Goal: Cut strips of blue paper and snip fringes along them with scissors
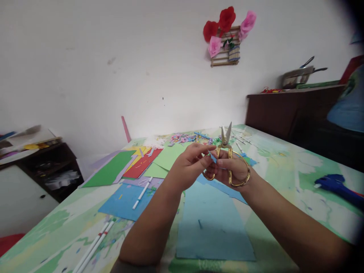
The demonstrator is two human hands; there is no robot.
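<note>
My left hand (190, 163) pinches a small blue piece of paper (212, 157) between thumb and fingers. Right beside it, my right hand (231, 167) has its fingers through the gold handles of a pair of scissors (225, 143). The scissors' blades point up and stand apart, away from the paper. My right thumb and fingertips are close to the blue piece, perhaps touching it. Under both hands lies a light blue sheet (213, 227) with a thin dark blue scrap on it.
Left of my arms lie a green sheet (109, 168), a red sheet (143, 163), a blue sheet (121, 201) and white pens (93, 246). Paper scraps (184, 138) are heaped near the wall. A blue glue gun (339, 187) rests at the right. Beyond it stands a dark cabinet (273, 113).
</note>
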